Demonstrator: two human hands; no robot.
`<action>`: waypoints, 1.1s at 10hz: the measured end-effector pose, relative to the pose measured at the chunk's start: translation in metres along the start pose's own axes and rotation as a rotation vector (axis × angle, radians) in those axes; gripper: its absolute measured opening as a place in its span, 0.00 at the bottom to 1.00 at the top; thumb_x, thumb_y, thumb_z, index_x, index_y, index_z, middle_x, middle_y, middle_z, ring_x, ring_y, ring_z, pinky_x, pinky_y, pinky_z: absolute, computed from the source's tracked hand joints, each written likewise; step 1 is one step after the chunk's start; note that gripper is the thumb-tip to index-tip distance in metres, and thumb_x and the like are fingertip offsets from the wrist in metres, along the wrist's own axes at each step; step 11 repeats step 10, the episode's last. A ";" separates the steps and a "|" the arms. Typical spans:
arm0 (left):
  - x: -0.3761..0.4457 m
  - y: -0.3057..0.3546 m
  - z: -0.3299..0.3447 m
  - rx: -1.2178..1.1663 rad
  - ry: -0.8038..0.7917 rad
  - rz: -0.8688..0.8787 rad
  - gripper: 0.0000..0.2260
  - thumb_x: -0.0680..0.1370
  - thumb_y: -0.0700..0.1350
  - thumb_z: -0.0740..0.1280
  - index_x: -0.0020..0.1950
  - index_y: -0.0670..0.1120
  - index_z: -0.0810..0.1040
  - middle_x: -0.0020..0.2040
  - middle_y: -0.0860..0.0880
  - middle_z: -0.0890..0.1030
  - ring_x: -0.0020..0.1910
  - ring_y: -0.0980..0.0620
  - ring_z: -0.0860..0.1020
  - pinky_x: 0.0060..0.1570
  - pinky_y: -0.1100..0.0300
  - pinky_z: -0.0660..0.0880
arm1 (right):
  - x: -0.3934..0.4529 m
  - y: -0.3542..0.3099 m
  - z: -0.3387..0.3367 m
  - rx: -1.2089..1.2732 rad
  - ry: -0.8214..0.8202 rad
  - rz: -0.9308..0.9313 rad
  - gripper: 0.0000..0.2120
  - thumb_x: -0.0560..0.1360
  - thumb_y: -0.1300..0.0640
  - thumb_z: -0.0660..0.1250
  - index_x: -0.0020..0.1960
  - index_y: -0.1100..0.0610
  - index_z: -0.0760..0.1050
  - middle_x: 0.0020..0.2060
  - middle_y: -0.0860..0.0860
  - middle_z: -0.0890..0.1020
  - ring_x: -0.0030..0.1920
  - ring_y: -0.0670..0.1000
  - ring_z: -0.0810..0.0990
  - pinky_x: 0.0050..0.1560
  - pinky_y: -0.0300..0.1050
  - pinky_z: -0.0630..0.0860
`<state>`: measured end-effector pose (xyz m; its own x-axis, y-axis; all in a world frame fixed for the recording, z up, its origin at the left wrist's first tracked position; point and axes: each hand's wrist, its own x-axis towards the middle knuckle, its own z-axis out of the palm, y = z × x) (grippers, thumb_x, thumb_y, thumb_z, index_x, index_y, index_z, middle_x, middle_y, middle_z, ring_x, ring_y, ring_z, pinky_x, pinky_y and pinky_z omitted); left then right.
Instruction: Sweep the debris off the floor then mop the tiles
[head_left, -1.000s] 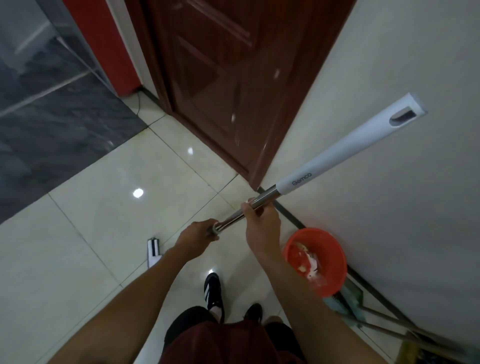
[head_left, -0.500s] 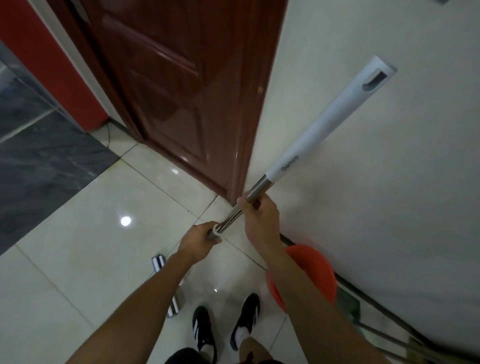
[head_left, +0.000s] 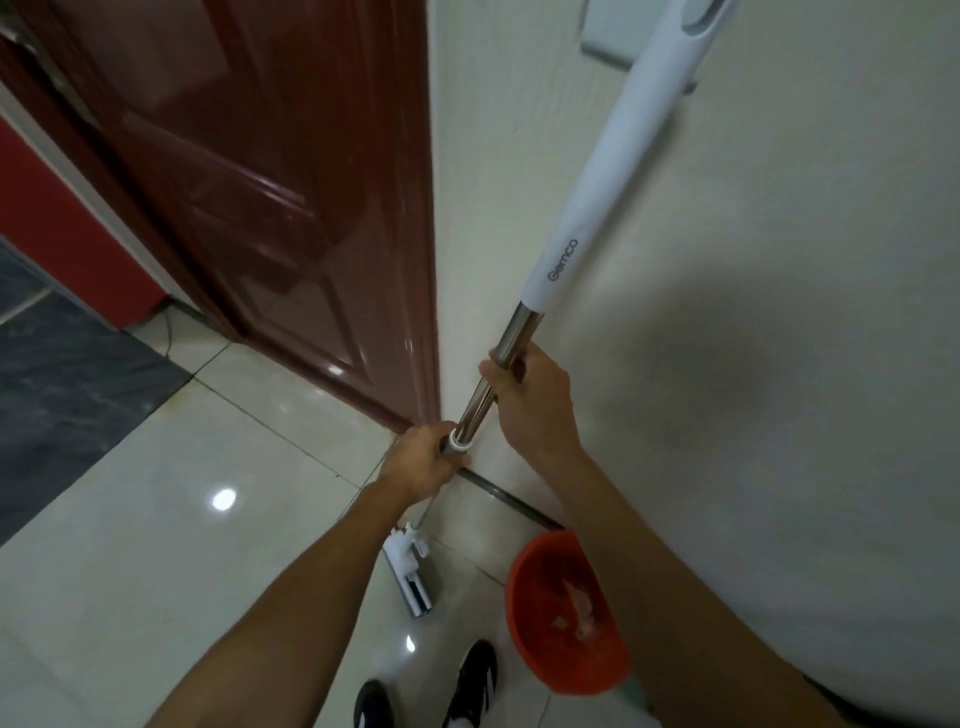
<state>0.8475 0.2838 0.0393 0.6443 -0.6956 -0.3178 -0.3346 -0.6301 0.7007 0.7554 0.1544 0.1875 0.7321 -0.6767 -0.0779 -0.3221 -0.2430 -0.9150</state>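
A mop with a white upper grip (head_left: 602, 197) and a steel pole (head_left: 506, 353) rises steeply toward the top right. My right hand (head_left: 530, 400) grips the steel pole just under the white grip. Lower down, my left hand (head_left: 423, 460) grips the pole at a white collar. The flat white mop head (head_left: 408, 577) lies on the pale glossy floor tiles (head_left: 182, 545), close to the wall base and in front of my black shoes (head_left: 470, 680).
An orange bucket (head_left: 524, 597) holding bits of debris stands by the cream wall (head_left: 753, 364) at lower right. A dark red wooden door (head_left: 270, 208) fills the upper left, with dark grey tiles (head_left: 62, 384) and a red panel (head_left: 57, 234) further left.
The mop handle has swung up from a low slant to nearly upright. The view has turned toward the wall, and the mop head now lies nearer the bucket.
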 end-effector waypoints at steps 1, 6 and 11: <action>0.013 0.021 0.008 0.027 0.010 0.016 0.10 0.76 0.53 0.73 0.56 0.54 0.81 0.39 0.54 0.81 0.36 0.57 0.77 0.38 0.60 0.74 | 0.012 0.001 -0.014 -0.013 0.013 -0.025 0.06 0.78 0.56 0.69 0.52 0.58 0.78 0.39 0.48 0.81 0.36 0.36 0.78 0.37 0.25 0.71; 0.057 0.064 0.023 0.011 0.080 -0.131 0.13 0.74 0.48 0.74 0.58 0.52 0.82 0.50 0.51 0.82 0.51 0.48 0.81 0.48 0.58 0.76 | 0.054 0.005 -0.047 -0.085 -0.070 -0.055 0.11 0.77 0.52 0.69 0.51 0.59 0.78 0.42 0.54 0.83 0.38 0.46 0.80 0.36 0.30 0.72; -0.022 0.024 -0.017 0.106 0.100 -0.192 0.08 0.79 0.50 0.68 0.55 0.50 0.83 0.53 0.46 0.85 0.53 0.45 0.82 0.54 0.54 0.78 | 0.020 0.045 -0.051 -0.166 -0.030 0.129 0.19 0.75 0.49 0.70 0.64 0.55 0.77 0.58 0.50 0.81 0.59 0.51 0.79 0.52 0.38 0.69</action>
